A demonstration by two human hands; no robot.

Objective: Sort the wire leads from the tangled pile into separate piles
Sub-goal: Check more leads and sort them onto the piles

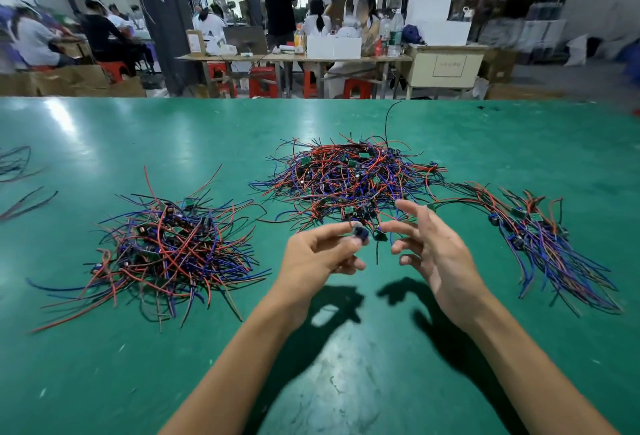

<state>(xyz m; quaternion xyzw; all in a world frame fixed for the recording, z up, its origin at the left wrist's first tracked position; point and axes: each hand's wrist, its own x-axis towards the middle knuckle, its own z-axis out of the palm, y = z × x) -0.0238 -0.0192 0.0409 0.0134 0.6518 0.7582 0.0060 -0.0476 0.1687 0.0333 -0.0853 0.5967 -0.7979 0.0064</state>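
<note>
Wire leads: one small blue part is pinched in the left hand, just before the tangled pile; the right hand is spread, holding nothing. Left pile and right pile look sorted; the tangle remains large.

The glossy green desk carries a big tangled heap of red, blue and black wire leads just beyond the fingers, dotted with small green circuit boards. To the left of the fingers lies a looser heap of the same red, blue and black leads, and to their right a combed bundle of red, blue and black leads with dark round parts. Red plastic stools stand far beyond the desk.
</note>
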